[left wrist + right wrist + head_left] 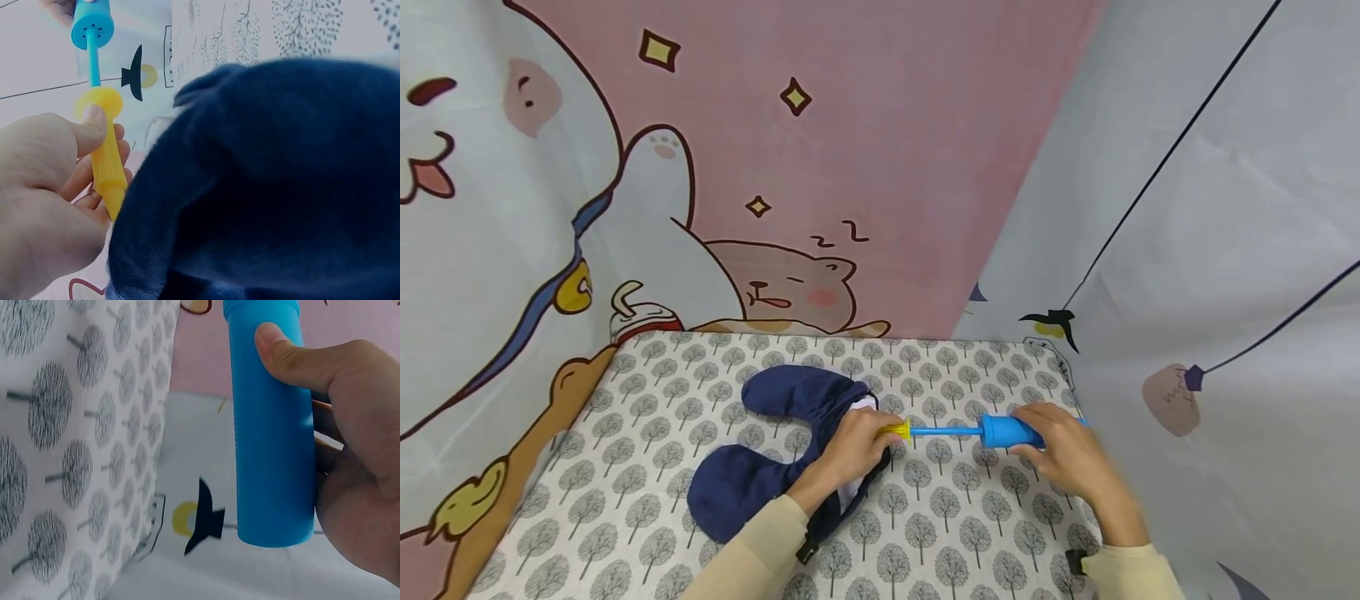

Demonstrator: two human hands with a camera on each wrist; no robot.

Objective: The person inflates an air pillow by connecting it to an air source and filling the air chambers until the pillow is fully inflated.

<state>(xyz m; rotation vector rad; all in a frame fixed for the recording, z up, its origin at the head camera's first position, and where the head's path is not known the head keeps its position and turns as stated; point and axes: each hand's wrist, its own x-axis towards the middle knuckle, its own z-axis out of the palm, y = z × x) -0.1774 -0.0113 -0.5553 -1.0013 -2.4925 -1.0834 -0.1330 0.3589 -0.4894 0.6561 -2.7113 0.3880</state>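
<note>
While my left hand [856,442] pinches the yellow end [107,153] beside the pillow [730,496] at nine o'clock, my right [1063,446] curls round the pump [1003,432] at three; I'm probably inflating, so next should be a push toward nine.

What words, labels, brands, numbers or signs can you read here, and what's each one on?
"Z Z": above the sleeping cartoon bear on the printed backdrop.
Scribbled marks on the brown hanging shape printed at right: too small to read.
Black tab at the neck pillow's edge: too small to tell if it bears text.
Blue-and-yellow hand pump: no readable text on the visible parts.
</note>
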